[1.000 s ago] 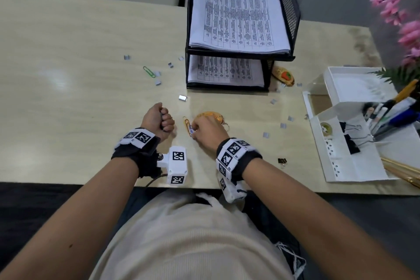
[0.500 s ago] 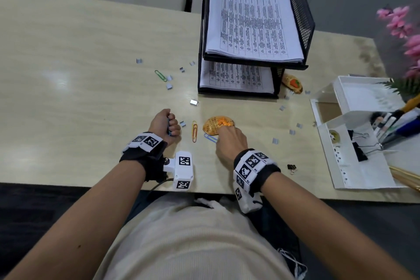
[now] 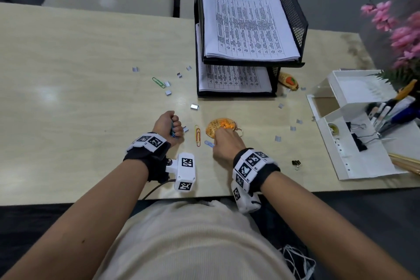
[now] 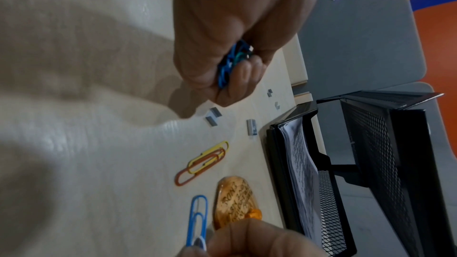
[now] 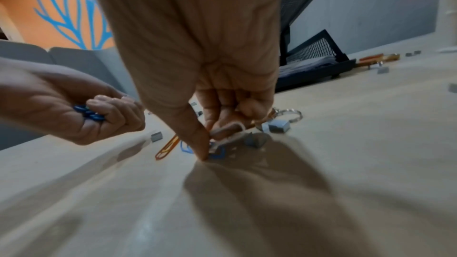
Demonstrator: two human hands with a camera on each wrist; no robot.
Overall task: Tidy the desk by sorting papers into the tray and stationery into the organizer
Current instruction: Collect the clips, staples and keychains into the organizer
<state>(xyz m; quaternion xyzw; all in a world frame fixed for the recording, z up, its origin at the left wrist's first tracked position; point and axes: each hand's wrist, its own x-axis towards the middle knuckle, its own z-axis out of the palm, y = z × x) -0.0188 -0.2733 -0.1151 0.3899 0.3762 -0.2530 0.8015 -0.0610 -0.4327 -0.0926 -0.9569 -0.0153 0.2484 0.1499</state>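
My left hand [image 3: 169, 126] is a fist on the desk, gripping a bunch of blue paper clips [image 4: 230, 65]. Just to its right, my right hand [image 3: 223, 143] pinches a blue paper clip [image 3: 208, 143] against the desk, thumb tip [image 5: 200, 151] pressed on it. A pale clip also shows under the right hand's fingers in the right wrist view. An orange and a yellow paper clip [image 3: 198, 135] lie together between the hands. The black mesh paper tray [image 3: 293, 13] holds printed papers [image 3: 245, 22] on both tiers. The white organizer [image 3: 341, 159] stands at the right.
An orange keychain tag [image 3: 217, 126] lies just beyond my right hand. A green paper clip [image 3: 158, 82] and several staple strips lie scattered left and right of the tray. A black binder clip [image 3: 296, 163] lies near the front edge. Pink flowers [image 3: 397, 29] stand far right.
My right hand has shifted right, from the orange and yellow clips to the blue clip, and now pinches it. The left fist has stayed put.
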